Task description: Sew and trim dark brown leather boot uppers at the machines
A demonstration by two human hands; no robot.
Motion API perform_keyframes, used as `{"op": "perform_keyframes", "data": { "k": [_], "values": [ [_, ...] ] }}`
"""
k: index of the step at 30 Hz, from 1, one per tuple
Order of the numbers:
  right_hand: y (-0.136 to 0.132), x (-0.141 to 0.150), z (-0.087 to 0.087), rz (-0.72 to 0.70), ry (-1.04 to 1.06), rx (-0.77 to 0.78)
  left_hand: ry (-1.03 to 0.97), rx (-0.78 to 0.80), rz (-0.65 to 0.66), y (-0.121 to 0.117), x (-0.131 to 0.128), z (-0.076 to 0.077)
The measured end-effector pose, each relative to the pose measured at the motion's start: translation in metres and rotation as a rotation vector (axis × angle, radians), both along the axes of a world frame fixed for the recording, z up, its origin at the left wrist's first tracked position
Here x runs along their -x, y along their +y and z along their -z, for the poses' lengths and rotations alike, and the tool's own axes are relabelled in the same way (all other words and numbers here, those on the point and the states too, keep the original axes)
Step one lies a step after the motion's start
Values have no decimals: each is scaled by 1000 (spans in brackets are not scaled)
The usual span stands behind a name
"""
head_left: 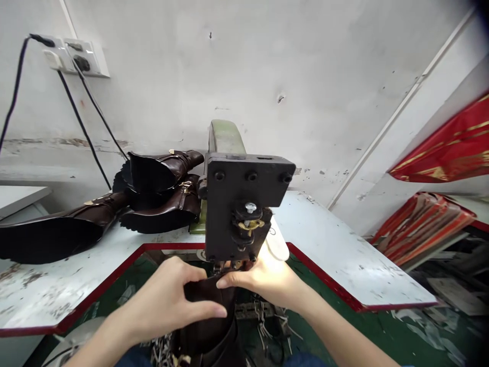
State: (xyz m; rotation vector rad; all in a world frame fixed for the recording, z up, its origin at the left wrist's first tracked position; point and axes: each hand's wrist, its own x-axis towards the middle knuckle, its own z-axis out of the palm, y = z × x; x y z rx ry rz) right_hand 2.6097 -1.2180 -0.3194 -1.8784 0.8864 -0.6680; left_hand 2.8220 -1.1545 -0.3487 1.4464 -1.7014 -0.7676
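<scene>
A dark brown leather boot [208, 331] stands below the head of a black and green bench machine [237, 204], its upper edge at the machine's lower parts. My left hand [175, 300] grips the boot from the left, thumb laid across the leather and fingertips partly out of sight. From the right, my right hand [263, 280] holds the boot's upper edge close under the machine head, thumb pressed on the leather. Its other fingers are hidden behind the boot and the machine. A strap crosses the boot lower down.
Several brown boots [164, 178] lie on the white table [324, 239], left of the machine. The table has a red-edged cutout. Cables hang from wall sockets [76, 56]. At right are a red bag [451, 148] and an orange-striped stack [424, 229]. Scraps litter the green floor.
</scene>
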Motion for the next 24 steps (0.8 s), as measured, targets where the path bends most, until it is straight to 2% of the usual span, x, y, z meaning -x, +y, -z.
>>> {"op": "perform_keyframes", "data": {
  "k": [2, 4, 8, 12, 16, 19, 21, 22, 24],
  "values": [
    [-1, 2, 1, -11, -35, 10, 7, -94, 111, -2, 13, 5],
    [-3, 8, 3, -58, -54, -36, 60, -156, 142, -3, 19, 9],
    [-6, 26, 12, -70, 47, -195, 179, -219, 87, 2, 11, 18],
    [2, 26, 25, -60, 3, -316, 227, -282, 45, 11, -3, 28],
    [15, 11, 33, 16, -34, -293, 220, -281, 16, 16, -15, 29],
    [23, 2, 36, 20, -69, -231, 213, -294, -16, 20, -25, 31],
    [27, -2, 41, 17, -97, -173, 198, -182, -97, 27, -29, 45],
    [29, -3, 46, 13, -111, -149, 215, -87, -194, 32, -29, 58],
    [34, -6, 60, 18, -140, -129, 309, 70, -484, 47, -21, 93]
  ]
}}
